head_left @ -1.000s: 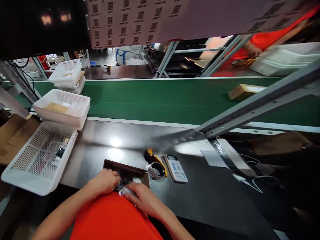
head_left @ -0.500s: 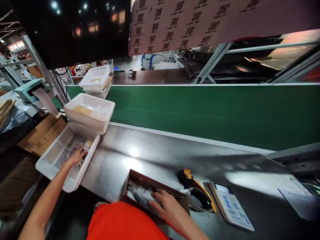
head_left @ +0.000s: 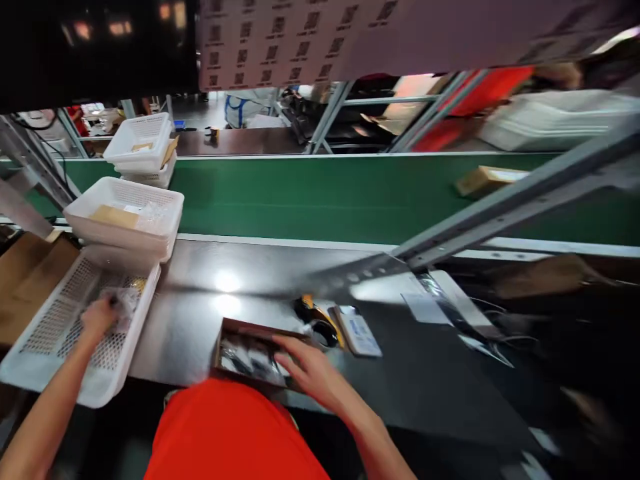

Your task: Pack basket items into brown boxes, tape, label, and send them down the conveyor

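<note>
My left hand [head_left: 99,317] is down inside a white perforated plastic basket [head_left: 93,395], its fingers closed on a clear plastic bag [head_left: 125,305] with something dark at the fingertips; the picture is blurred there. My right hand [head_left: 305,363] lies over the right end of an open brown cardboard box [head_left: 216,353], fingers spread and touching its far edge. Clear-bagged items [head_left: 245,357] fill the box, dark and pale pieces among them. What lies under the right palm is hidden.
White baskets [head_left: 127,230] are stacked behind. Right of the box are a black-and-yellow tool [head_left: 320,323] and a flat device with a printed label [head_left: 361,333]. Beyond the metal table runs a green conveyor belt [head_left: 300,200] carrying a carton [head_left: 487,181]. A slanted metal beam [head_left: 480,223] crosses at right.
The view has swung right, bringing in the beam and the carton. My left hand has closed on the bag in the basket. My right hand stays at the box.
</note>
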Demonstrator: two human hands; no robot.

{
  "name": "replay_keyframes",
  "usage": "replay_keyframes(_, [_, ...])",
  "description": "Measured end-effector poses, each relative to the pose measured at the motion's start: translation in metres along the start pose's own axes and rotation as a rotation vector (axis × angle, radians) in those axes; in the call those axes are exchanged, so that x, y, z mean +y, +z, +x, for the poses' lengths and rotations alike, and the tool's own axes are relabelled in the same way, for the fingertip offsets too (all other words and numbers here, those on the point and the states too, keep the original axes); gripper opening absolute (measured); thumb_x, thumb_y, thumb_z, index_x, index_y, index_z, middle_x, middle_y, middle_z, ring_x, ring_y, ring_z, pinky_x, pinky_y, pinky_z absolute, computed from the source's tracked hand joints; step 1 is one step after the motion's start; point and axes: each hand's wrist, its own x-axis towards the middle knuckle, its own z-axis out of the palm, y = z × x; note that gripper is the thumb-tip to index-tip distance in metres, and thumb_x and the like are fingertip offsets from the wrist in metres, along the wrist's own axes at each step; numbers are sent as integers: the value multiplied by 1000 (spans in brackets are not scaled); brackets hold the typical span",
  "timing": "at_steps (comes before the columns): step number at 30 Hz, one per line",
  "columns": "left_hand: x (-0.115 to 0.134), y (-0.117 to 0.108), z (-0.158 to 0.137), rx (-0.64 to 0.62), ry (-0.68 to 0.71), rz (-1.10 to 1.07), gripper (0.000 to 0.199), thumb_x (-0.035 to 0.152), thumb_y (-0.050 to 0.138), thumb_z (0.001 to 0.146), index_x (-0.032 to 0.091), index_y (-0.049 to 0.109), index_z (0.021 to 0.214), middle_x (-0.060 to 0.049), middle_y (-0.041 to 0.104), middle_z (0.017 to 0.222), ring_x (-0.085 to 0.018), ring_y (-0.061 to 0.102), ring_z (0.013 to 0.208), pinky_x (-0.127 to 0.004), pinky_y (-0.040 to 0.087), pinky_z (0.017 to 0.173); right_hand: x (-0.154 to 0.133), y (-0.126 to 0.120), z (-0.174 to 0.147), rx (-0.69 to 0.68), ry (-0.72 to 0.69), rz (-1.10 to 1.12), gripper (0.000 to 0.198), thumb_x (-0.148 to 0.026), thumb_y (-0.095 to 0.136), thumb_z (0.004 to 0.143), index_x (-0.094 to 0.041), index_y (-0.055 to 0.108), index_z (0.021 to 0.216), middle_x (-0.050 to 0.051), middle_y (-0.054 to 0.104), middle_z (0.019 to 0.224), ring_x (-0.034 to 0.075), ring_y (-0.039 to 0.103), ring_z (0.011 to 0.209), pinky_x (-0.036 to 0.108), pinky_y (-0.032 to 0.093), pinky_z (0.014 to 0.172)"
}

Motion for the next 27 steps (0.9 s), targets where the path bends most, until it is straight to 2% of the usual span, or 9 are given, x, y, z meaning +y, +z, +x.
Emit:
replay_keyframes(3, [24, -17, -22, 192, 24, -70, 29, 38, 43, 99, 27, 67, 110, -2, 75, 88, -28, 73, 91, -50, 61, 82, 16, -12, -30, 323, 145, 34, 59, -51, 43, 99, -14, 66, 138, 19, 66, 145, 33, 62, 136, 48, 46, 118])
replay_keyframes(5, [67, -17, -58, 462, 335, -287, 26, 35, 47, 100, 29, 66, 118, -3, 77, 111, -25, 72, 107, -47, 59, 98, 22, -6, -41, 386, 320, 34, 62, -50, 44, 97, -9, 65, 138, 24, 65, 145, 36, 61, 137, 52, 46, 118])
replay_keyframes(6, [96, -14, -80, 450, 556, -375, 28, 31, 51, 99, 27, 65, 123, -6, 76, 119, -25, 71, 112, -44, 57, 102, 22, -1, -43, 363, 388, 63, 62, -50, 44, 97, -8, 64, 139, 25, 66, 143, 37, 62, 136, 52, 49, 115])
replay_keyframes(9, [192, 9, -144, 94, 1056, -295, 31, 20, 56, 95, 24, 71, 122, -10, 76, 119, -24, 72, 106, -35, 59, 91, 15, 18, -45, 272, 405, 193, 62, -50, 38, 100, -13, 60, 144, 20, 69, 140, 32, 66, 132, 46, 53, 111])
replay_keyframes(12, [251, 38, -176, -152, 1181, -92, 38, 26, 73, 85, 20, 73, 122, -15, 75, 118, -32, 70, 108, -44, 59, 93, 7, 31, -50, 285, 372, 219, 66, -52, 35, 102, -13, 51, 153, 18, 64, 149, 30, 58, 142, 44, 47, 118])
replay_keyframes(17, [229, 70, -186, 109, 871, -306, 35, 43, 61, 98, 22, 71, 123, -16, 67, 122, -32, 66, 111, -50, 56, 97, 7, 51, -69, 220, 456, 209, 77, -59, 40, 100, -11, 44, 160, 20, 54, 158, 33, 48, 150, 49, 41, 124])
replay_keyframes(19, [215, 74, -191, 66, 803, -317, 35, 50, 58, 98, 21, 73, 114, -14, 66, 112, -30, 66, 101, -46, 58, 90, 2, 58, -72, 161, 404, 156, 85, -59, 56, 92, -10, 42, 161, 22, 48, 162, 36, 44, 152, 50, 38, 125])
replay_keyframes(23, [224, 76, -199, -141, 985, -177, 52, 64, 61, 93, 20, 75, 115, -17, 68, 119, -35, 64, 112, -48, 56, 96, -10, 51, -64, 21, 285, -61, 87, -50, 82, 74, -13, 57, 150, 25, 45, 163, 45, 49, 146, 53, 40, 121])
replay_keyframes(27, [247, 80, -184, -170, 1175, -87, 52, 63, 57, 98, 22, 76, 124, -18, 72, 129, -35, 65, 120, -50, 53, 103, -2, 31, -45, -20, 163, -190, 41, -45, 72, 86, -17, 77, 116, 22, 62, 140, 41, 63, 124, 53, 51, 107])
